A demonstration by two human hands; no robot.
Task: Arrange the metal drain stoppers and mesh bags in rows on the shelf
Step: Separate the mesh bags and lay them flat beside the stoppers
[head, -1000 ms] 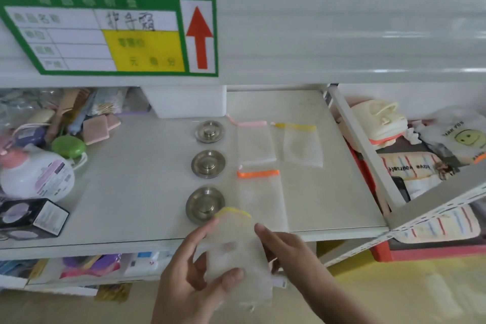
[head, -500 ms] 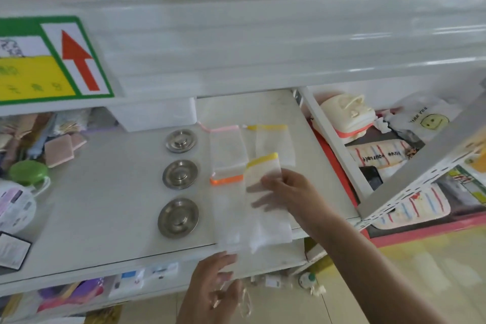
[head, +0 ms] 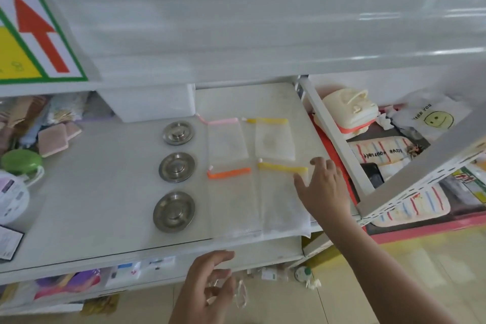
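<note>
- Flat on the shelf (head: pixel 110 205), the front yellow-topped mesh bag (head: pixel 285 200) lay lengthwise front to back, band toward the rear, beside the orange-topped bag (head: pixel 232 200).
- Right hand (head: pixel 324 187) spread loose, touching its right edge, gripping nothing.
- Left hand (head: pixel 207 287) hung below the shelf edge, loosely curled; grip unclear.

This looks like a shop: white shelves (head: pixel 105 218) full of small goods, with a price sign (head: pixel 34 34) at upper left.
</note>
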